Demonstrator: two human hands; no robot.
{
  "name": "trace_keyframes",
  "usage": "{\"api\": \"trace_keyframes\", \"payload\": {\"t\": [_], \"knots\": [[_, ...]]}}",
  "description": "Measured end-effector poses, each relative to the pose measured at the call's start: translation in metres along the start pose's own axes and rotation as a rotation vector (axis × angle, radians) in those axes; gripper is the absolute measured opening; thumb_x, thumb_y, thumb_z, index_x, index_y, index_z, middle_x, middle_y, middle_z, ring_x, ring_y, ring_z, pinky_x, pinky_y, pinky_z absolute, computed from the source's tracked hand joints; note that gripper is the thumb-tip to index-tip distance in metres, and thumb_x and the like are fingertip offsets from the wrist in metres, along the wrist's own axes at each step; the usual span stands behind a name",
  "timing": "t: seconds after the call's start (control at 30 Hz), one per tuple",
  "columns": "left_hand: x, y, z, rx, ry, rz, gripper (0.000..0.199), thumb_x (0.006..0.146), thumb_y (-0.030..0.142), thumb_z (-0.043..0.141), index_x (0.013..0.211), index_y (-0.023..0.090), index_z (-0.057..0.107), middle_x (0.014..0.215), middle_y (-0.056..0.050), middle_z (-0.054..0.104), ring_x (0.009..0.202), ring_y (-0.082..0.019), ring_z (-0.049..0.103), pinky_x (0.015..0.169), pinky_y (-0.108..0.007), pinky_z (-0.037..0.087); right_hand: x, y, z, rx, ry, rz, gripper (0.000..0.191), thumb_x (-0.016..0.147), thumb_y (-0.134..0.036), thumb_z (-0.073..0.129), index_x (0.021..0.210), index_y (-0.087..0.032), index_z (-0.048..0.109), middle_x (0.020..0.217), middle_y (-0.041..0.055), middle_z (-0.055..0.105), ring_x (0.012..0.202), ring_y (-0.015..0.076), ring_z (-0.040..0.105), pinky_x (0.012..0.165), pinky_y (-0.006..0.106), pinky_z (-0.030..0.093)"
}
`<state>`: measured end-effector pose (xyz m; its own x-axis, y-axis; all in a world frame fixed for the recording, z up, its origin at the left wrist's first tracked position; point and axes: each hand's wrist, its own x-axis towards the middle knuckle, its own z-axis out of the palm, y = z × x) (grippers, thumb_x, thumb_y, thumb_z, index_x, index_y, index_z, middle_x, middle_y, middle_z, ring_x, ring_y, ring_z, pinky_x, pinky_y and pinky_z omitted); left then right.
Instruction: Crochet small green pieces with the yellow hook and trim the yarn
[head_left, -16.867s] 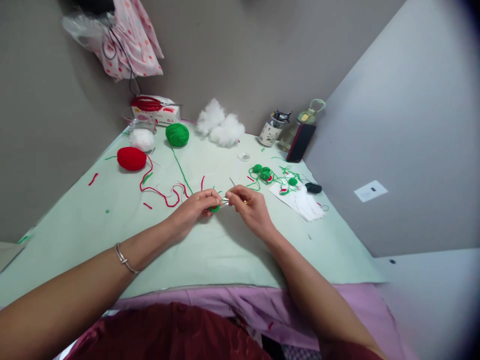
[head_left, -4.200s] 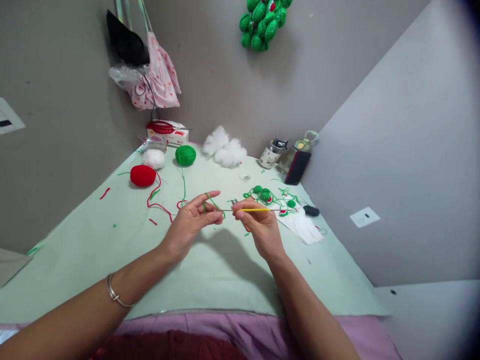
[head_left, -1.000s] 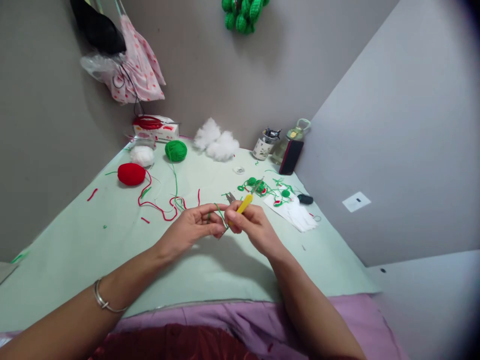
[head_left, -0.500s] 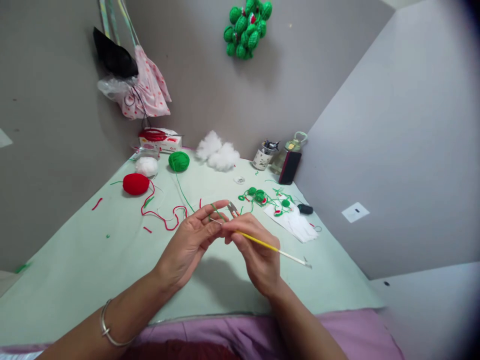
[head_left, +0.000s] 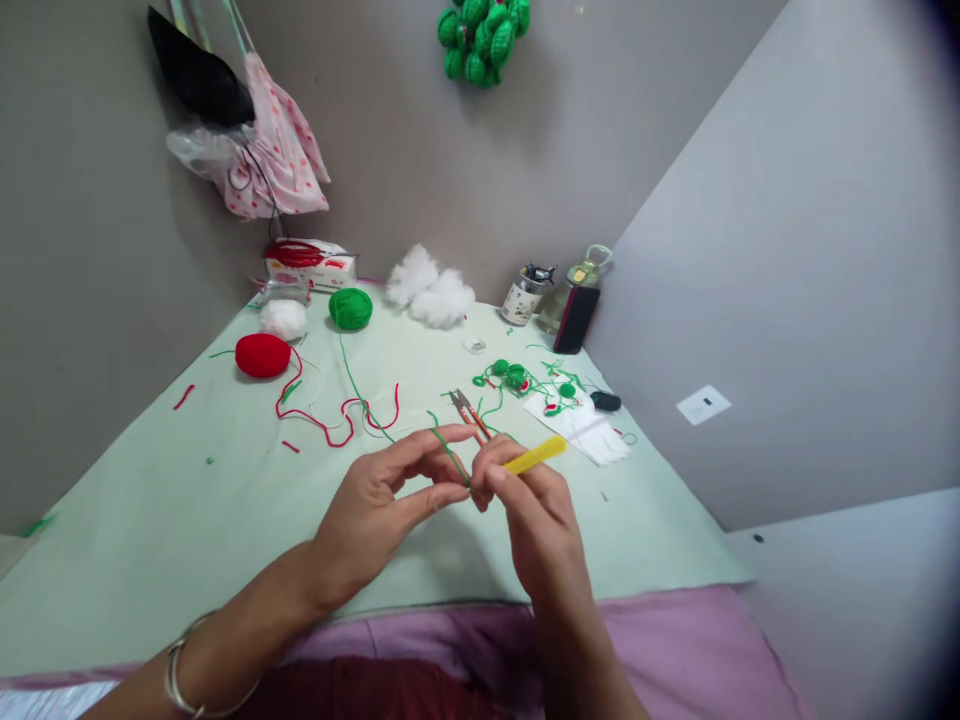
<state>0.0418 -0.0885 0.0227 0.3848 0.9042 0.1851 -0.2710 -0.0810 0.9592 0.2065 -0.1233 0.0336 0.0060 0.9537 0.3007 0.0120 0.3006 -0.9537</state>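
Observation:
Green yarn (head_left: 452,455) runs over the index finger of my left hand (head_left: 375,500) and down to its thumb tip, where the fingers close on it. My right hand (head_left: 536,500) grips a crochet hook (head_left: 536,455) by its yellow handle. The hook's tip is hidden near the left thumb, where the two hands almost meet. From the fingers the strand leads back to a green yarn ball (head_left: 351,309). Small orange-handled snips (head_left: 471,412) lie just beyond my fingertips.
A red yarn ball (head_left: 262,356) and a white yarn ball (head_left: 283,319) sit at the left. White stuffing (head_left: 431,288) lies at the back. Small green crocheted pieces (head_left: 516,377) and white paper (head_left: 592,435) are at the right, before a phone (head_left: 577,320) and a pen cup (head_left: 523,298).
Both hands have shifted slightly right and down in view. The hook has swung, its yellow handle now angling up to the right. The camera view has also shifted a little.

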Motion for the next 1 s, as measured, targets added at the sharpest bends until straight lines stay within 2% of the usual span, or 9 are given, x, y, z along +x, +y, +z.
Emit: {"api": "trace_keyframes", "payload": {"t": [0.1,0.2,0.27,0.37,0.47,0.53,0.6,0.73,1.0], "knots": [[0.003,0.005,-0.003,-0.16,-0.119,-0.125,0.04,0.084,0.02,0.08,0.123,0.031,0.074,0.078,0.005,0.071,0.077,-0.012,0.07,0.083,-0.025,0.053,0.003,0.002,0.0,0.433,-0.074,0.215,0.022,0.092,-0.032,0.065,0.076,-0.018,0.07,0.075,0.0003,0.055,0.061,0.0105,0.05,0.055,0.025,0.043],[0.004,0.004,0.0,-0.254,-0.087,-0.148,0.04,0.085,0.021,0.079,0.124,0.03,0.073,0.079,0.004,0.07,0.073,-0.012,0.068,0.077,-0.025,0.054,-0.001,0.009,0.007,0.514,-0.036,0.195,0.018,0.091,-0.036,0.068,0.085,-0.021,0.075,0.071,-0.0007,0.056,0.055,0.0093,0.049,0.049,0.024,0.042],[0.002,0.001,0.005,-0.26,0.026,-0.122,0.041,0.084,0.02,0.08,0.124,0.029,0.073,0.081,0.003,0.069,0.075,-0.012,0.065,0.077,-0.024,0.053,-0.008,0.015,0.014,0.286,0.088,0.02,0.014,0.095,-0.032,0.065,0.093,-0.025,0.078,0.076,0.0005,0.06,0.059,0.0106,0.055,0.055,0.026,0.048],[-0.005,-0.004,0.017,-0.296,0.182,-0.091,0.042,0.08,0.02,0.084,0.121,0.026,0.075,0.083,0.002,0.067,0.081,-0.013,0.063,0.081,-0.024,0.051,-0.022,0.026,0.024,-0.275,0.304,-0.331,0.025,0.095,-0.018,0.064,0.109,-0.032,0.078,0.096,0.0045,0.068,0.083,0.0168,0.066,0.074,0.033,0.055],[-0.01,-0.005,0.024,-0.454,0.176,-0.18,0.046,0.078,0.024,0.086,0.122,0.024,0.074,0.085,0.001,0.066,0.082,-0.013,0.061,0.082,-0.023,0.05,-0.031,0.032,0.028,-0.532,0.36,-0.557,0.042,0.091,-0.009,0.066,0.122,-0.036,0.074,0.109,0.0063,0.069,0.096,0.0199,0.067,0.081,0.035,0.057],[-0.011,-0.003,0.025,-0.543,0.138,-0.289,0.046,0.08,0.026,0.084,0.125,0.023,0.073,0.087,0.0,0.066,0.082,-0.013,0.059,0.084,-0.023,0.049,-0.03,0.032,0.025,-0.492,0.337,-0.538,0.045,0.092,-0.005,0.064,0.124,-0.036,0.073,0.11,0.0058,0.069,0.097,0.019,0.068,0.081,0.034,0.058],[-0.01,-0.001,0.023,-0.584,0.105,-0.365,0.045,0.082,0.024,0.082,0.126,0.022,0.073,0.09,-0.002,0.068,0.082,-0.012,0.058,0.086,-0.024,0.049,-0.027,0.028,0.021,-0.354,0.306,-0.432,0.042,0.094,-0.005,0.061,0.12,-0.035,0.074,0.105,0.0042,0.071,0.095,0.0177,0.068,0.08,0.033,0.058],[-0.006,-0.001,0.019,-0.599,0.099,-0.392,0.04,0.084,0.02,0.078,0.124,0.02,0.073,0.09,-0.002,0.068,0.084,-0.012,0.059,0.09,-0.024,0.048,-0.022,0.022,0.014,-0.117,0.279,-0.281,0.028,0.098,-0.013,0.059,0.11,-0.031,0.076,0.099,0.0028,0.073,0.091,0.0173,0.068,0.077,0.034,0.058],[-0.005,-0.001,0.016,-0.613,0.112,-0.394,0.037,0.084,0.018,0.078,0.121,0.019,0.075,0.079,0.001,0.062,0.075,-0.01,0.055,0.081,-0.021,0.049,-0.023,0.022,0.012,-0.086,0.289,-0.292,0.022,0.099,-0.017,0.058,0.106,-0.029,0.075,0.084,0.0012,0.071,0.08,0.0176,0.067,0.075,0.037,0.055]]}}
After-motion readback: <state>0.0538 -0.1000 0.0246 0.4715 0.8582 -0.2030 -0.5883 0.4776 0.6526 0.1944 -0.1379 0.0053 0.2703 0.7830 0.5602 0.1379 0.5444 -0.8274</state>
